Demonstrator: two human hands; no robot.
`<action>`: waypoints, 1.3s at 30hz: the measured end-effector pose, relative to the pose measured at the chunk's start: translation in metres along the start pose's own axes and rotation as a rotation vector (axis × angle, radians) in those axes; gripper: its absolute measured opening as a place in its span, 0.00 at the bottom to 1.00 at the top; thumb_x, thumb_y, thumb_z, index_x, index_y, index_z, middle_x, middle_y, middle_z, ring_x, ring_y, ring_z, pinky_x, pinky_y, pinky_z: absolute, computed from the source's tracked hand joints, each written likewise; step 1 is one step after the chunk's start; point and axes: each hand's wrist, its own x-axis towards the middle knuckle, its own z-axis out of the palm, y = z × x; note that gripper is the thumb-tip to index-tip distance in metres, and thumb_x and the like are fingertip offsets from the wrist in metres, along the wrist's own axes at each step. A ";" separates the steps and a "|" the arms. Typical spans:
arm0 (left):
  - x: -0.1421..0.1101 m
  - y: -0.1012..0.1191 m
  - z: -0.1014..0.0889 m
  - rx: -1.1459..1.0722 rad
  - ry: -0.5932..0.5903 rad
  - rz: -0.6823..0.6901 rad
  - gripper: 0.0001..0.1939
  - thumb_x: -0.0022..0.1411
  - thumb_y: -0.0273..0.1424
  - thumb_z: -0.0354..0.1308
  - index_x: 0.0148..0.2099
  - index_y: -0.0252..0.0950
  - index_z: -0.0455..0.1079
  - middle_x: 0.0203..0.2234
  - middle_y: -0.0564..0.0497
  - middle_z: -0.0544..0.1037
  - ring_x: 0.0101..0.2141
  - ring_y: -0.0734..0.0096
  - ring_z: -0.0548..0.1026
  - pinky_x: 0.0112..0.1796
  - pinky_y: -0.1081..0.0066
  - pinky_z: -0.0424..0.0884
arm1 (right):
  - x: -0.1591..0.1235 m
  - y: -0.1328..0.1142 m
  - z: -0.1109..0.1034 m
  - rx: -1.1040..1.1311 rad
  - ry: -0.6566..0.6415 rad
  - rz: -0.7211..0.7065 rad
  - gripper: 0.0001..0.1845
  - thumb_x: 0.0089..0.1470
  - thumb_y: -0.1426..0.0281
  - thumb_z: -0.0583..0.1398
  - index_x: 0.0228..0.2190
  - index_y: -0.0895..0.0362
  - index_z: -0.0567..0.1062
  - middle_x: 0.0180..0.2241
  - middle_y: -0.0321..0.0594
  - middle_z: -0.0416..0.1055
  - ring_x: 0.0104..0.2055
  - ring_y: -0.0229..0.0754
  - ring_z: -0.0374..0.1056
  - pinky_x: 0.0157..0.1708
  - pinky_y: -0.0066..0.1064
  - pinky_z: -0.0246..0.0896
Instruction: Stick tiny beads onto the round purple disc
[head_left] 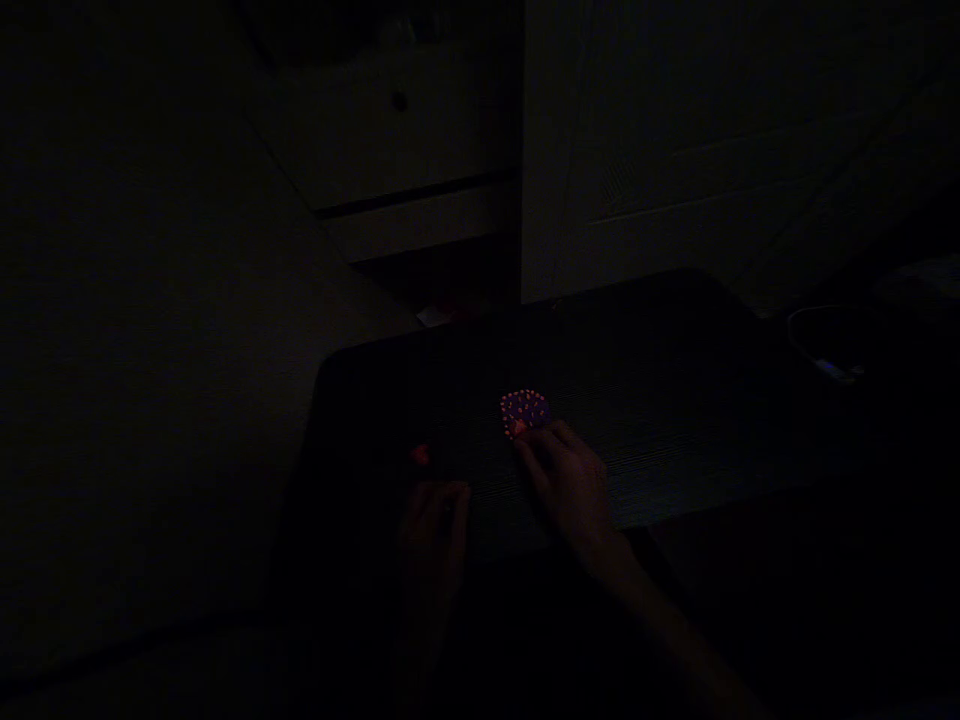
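Observation:
In the dim light, a small rounded purple piece (534, 408) covered with orange-pink dots lies on the dark table (675, 370). My right hand (570, 485) is at its lower right edge, thumb and fingers pinched together. At the fingertips a small reddish-pink lump (518, 427) shows against the dotted piece. To the left, my left hand (433, 525) rests low over the table with curled fingers and the thumb brought up to the index finger. Whether anything is between them is too dark to tell. Just beyond it lies a small red lump (420, 455).
A pale cabinet with drawers (397, 140) stands behind the table, with a light door or panel (637, 150) to its right. A thin looped cable (795, 335) with a faintly bluish object (834, 371) lies at the right. A plain wall (165, 350) is on the left.

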 end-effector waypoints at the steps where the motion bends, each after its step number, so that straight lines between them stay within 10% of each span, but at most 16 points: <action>1: 0.000 0.000 0.000 -0.002 -0.002 -0.005 0.07 0.68 0.31 0.57 0.39 0.37 0.76 0.35 0.50 0.77 0.35 0.70 0.77 0.38 0.71 0.74 | 0.000 0.000 0.000 -0.001 0.000 0.002 0.10 0.67 0.65 0.58 0.39 0.54 0.80 0.40 0.39 0.75 0.37 0.40 0.71 0.36 0.32 0.60; 39: 0.001 0.001 0.002 0.015 -0.002 0.036 0.05 0.68 0.28 0.59 0.39 0.36 0.76 0.35 0.50 0.76 0.35 0.72 0.76 0.39 0.72 0.74 | -0.007 0.003 -0.004 -0.154 -0.024 -0.207 0.11 0.61 0.73 0.60 0.43 0.57 0.81 0.39 0.44 0.74 0.38 0.45 0.70 0.37 0.35 0.62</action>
